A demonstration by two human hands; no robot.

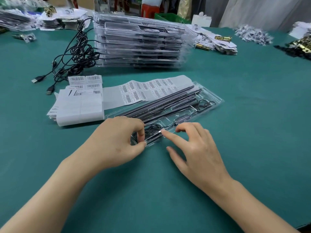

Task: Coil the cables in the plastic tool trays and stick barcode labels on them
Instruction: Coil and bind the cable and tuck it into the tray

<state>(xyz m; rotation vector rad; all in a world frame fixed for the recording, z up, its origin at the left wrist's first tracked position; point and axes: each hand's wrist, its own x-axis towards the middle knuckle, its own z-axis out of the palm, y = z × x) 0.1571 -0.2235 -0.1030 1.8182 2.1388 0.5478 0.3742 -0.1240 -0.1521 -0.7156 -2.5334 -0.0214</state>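
Left hand pinches the near end of the clear tray, thumb and forefinger curled at its rim beside the coiled black cable. Right hand has its forefinger straight, tip touching the tray just beside that coil. Barcode label sheets lie behind the tray; a stack of trays and tangled USB cables sit farther back on the green table.

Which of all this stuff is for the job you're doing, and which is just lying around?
For the job: clear tray, black cable, barcode labels, stack of trays.
Lying about: brass fittings, red stool, green crate.
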